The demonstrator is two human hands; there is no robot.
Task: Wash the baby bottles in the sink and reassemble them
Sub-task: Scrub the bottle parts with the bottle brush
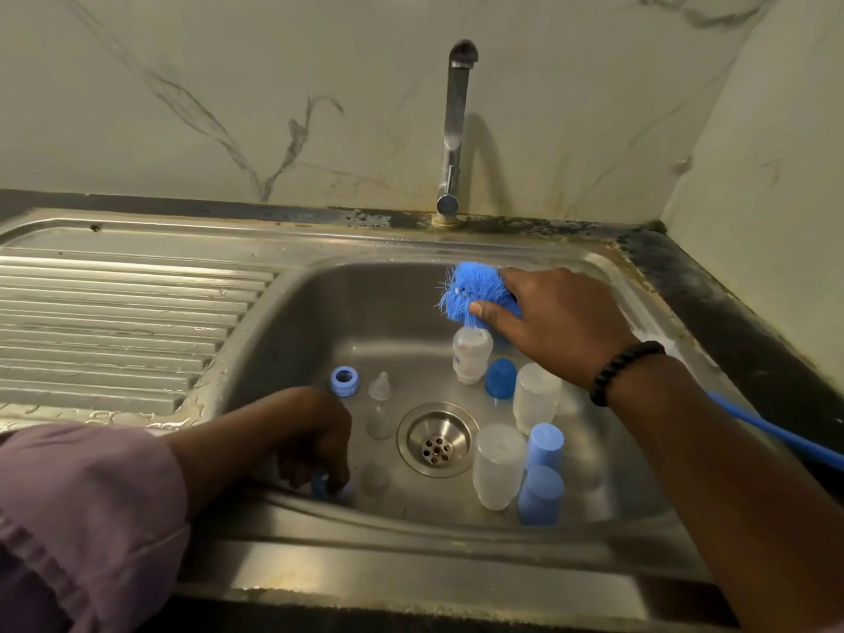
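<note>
In the steel sink (319, 312), my right hand (557, 322) grips the bristle head of a blue bottle brush (470, 292) near the back wall; its blue handle (776, 431) trails off to the right. My left hand (315, 436) reaches down at the front left and its fingers curl round a blue screw ring (326, 488). A small clear bottle (470, 354) stands below the brush. Two clear bottles (498, 463) (534, 395) stand upside down right of the drain. Blue caps (500, 376) (543, 445) (539, 495), another ring (343, 380) and clear teats (380, 386) (378, 422) lie around.
The drain (435, 439) is in the middle of the basin floor. A steel tap (454, 130) rises behind the sink, with no water running. A ribbed draining board (114, 322) lies to the left. A dark counter edge (730, 322) runs along the right.
</note>
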